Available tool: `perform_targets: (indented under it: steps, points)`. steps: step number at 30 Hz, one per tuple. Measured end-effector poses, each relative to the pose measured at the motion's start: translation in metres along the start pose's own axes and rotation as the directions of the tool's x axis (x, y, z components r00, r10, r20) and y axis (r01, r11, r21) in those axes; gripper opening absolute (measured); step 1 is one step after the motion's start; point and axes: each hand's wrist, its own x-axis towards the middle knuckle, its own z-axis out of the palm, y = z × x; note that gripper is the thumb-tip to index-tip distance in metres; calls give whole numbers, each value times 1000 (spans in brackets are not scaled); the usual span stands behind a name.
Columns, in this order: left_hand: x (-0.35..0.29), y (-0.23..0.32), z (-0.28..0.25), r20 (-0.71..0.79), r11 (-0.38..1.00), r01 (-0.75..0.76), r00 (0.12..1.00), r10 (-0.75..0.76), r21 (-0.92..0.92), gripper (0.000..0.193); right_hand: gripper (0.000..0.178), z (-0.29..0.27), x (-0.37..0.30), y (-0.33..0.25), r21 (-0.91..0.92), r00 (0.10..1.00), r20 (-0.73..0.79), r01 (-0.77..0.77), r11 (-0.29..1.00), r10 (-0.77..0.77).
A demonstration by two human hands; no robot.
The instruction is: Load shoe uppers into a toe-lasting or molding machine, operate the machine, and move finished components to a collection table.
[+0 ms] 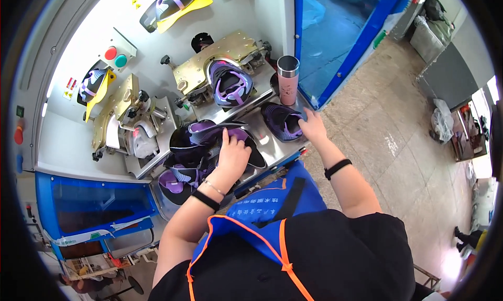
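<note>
My left hand [233,157] is closed on a black and purple shoe upper [201,135], its fingers at the purple lining. This upper lies on a pile of similar uppers [181,178] at the left end of the metal shelf. To the right, my right hand [313,127] is open, fingers stretched out and thumb at the edge of another shoe upper [280,120]. That upper rests alone on the shelf [268,146]. Behind it, a further upper [229,85] is fitted over a mould on the brass-coloured machine plate [201,65].
A pink tumbler [288,83] stands at the shelf's right corner, beside a blue-framed door [346,60]. A second machine station [126,112] is at the left, with a grey mould [142,142]. Red and green buttons [115,56] sit on the back wall. Concrete floor [387,128] stretches right.
</note>
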Motion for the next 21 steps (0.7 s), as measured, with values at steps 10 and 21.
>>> perform_targets:
  steps: [10, 21]
  points:
    - [-110, -11, 15, -471, 749, 85, 730, -496, -657, 27, 73, -31, -61, -44, -224, 953, 98, 300, 927, -285]
    - [-121, -10, -17, -512, 715, 271, 542, -667, -645, 20, 23, -61, -54, -148, 200, 529, -207, 846, 494, -823]
